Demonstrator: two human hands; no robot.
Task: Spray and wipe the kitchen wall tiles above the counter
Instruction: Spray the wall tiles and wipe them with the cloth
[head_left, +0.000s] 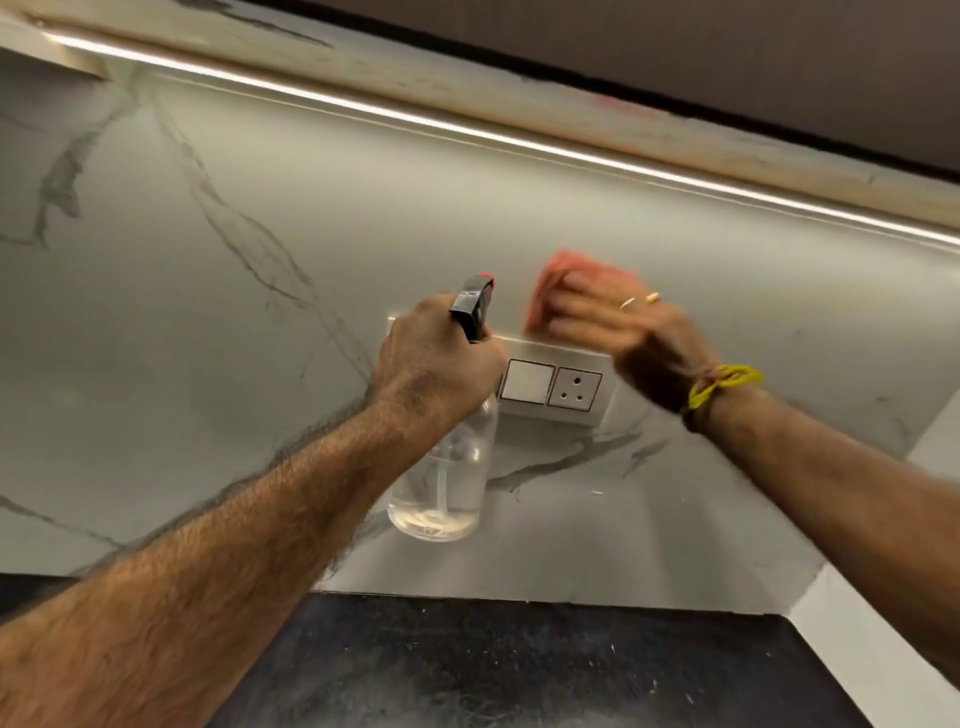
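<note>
Right, from the head view my left hand has its grip curled round the neck of the clear spray bottle, black nozzle up, held in front of the switch plate. My right hand presses a pink cloth flat against the marble wall tiles just above that plate, fingers stretched out and blurred. Below, the dark tabletop meets the tiles.
</note>
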